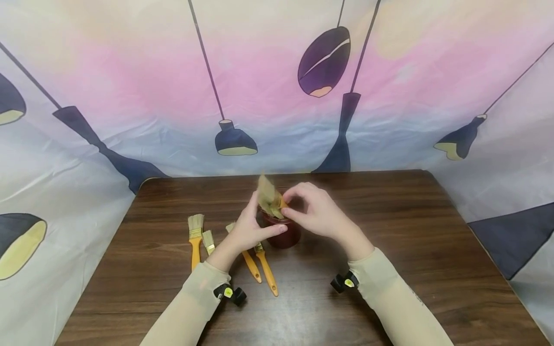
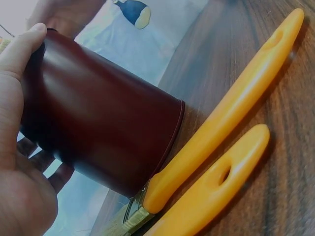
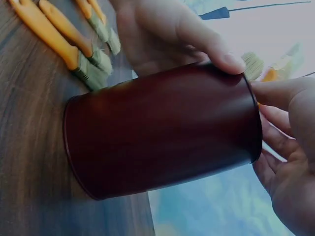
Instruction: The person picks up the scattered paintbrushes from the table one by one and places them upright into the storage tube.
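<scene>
Against the left fingers (image 1: 251, 207), the dark red container (image 2: 103, 113) looked smooth, with a satin gloss. Just below those fingers, 2 orange handles (image 2: 231, 103) had a slick, plastic-like shine; the bristles (image 1: 195, 222) left of the fingers looked dry and matt. Under the fingers, the table (image 1: 389, 230) showed glossy wood grain; beyond them, the backdrop (image 1: 151, 72) looked like creased, smooth cloth.

This looks like a curtained-off recording booth; the kind of building around it cannot be told. A creased fabric backdrop (image 1: 173, 86), printed with pendant lamps (image 1: 235, 140) on a pink and blue ground, hangs behind the far edge of a dark wood-grain desk (image 1: 389, 230) and runs down past its left and right edges. Black wrist cameras (image 1: 237, 296) strapped over both sleeves (image 1: 381, 276) also suggest filming.
</scene>
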### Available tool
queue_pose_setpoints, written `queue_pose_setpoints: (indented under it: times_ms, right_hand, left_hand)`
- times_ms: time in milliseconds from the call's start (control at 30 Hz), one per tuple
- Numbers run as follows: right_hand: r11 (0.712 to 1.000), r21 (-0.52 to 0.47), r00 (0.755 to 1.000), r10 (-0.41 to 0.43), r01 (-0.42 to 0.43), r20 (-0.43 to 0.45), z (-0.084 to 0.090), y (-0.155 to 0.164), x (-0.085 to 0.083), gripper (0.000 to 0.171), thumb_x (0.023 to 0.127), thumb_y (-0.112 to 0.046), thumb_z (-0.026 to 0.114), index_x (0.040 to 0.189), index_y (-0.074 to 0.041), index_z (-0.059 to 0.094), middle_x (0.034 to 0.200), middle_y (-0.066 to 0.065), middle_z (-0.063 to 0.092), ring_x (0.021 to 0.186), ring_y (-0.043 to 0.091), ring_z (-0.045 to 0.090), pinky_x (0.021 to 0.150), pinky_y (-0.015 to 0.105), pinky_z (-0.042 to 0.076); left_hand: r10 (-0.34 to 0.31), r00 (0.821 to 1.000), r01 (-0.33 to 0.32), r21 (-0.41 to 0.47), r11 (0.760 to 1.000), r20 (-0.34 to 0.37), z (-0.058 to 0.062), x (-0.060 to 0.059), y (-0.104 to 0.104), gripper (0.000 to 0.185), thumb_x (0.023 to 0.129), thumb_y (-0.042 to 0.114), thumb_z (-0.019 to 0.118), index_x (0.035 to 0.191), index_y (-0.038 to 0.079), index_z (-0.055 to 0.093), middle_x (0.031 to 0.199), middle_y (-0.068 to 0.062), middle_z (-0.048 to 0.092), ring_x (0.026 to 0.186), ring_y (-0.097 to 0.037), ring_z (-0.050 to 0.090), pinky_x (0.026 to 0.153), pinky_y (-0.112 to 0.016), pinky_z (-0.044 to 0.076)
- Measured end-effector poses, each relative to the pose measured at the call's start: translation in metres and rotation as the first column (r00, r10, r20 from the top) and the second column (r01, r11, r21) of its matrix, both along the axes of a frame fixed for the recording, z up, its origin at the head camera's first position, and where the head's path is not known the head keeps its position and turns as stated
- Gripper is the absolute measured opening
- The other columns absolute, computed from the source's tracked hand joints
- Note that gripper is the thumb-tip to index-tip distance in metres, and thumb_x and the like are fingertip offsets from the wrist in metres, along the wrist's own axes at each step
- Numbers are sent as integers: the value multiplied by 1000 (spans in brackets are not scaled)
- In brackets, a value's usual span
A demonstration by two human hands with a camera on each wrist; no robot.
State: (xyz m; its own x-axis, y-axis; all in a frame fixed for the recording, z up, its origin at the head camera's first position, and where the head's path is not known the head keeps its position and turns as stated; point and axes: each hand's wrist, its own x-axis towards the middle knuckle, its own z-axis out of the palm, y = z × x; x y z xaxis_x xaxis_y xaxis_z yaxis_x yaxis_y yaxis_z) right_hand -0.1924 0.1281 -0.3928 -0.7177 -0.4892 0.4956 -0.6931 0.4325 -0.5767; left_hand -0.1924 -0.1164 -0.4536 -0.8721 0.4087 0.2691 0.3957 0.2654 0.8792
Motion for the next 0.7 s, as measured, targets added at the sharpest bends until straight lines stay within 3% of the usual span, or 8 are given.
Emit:
queue_pose_setpoints:
  times_ms: [133, 333, 500, 700]
  right_hand:
    - [998, 55, 1000, -18, 19, -21, -4, 5, 0, 25, 92, -22, 90, 114, -12, 81, 125, 4, 72, 122, 26, 64, 106, 49, 51]
    - [999, 40, 999, -34, 34, 15, -8, 11, -1, 41, 90, -26, 93, 125, -10, 79, 132, 3, 68, 127, 23, 61, 109, 48, 50]
    - [999, 30, 1000, -12, 12, 4, -6, 9, -1, 33, 92, -24, 91, 121, -9, 81, 131, 5, 68, 126, 26, 61, 108, 50, 50]
    - [999, 50, 999, -4, 6, -41, -6, 6, -1, 20, 91, -21, 91, 107, -15, 83, 127, 6, 69, 122, 29, 60, 106, 51, 47]
  left_hand:
    - [0, 1000, 0, -13, 1000, -4, 0, 0, 0, 101, 87, 29, 94, 166, 22, 33, 158, -6, 54, 149, -26, 49, 124, -60, 36]
    - [20, 1000, -19, -37, 999, 5, 0, 1, -1, 110, 86, 39, 94, 171, 22, 27, 161, -7, 52, 154, -28, 44, 125, -62, 33]
    - [36, 999, -35, -50, 998, 26, 1, 2, -1, 114, 85, 46, 93, 173, 23, 23, 165, -7, 48, 156, -28, 40, 125, -65, 31]
    - [16, 1000, -16, -23, 1000, 14, 1, 1, -1, 105, 86, 31, 94, 169, 24, 29, 157, -6, 55, 150, -26, 47, 124, -61, 35]
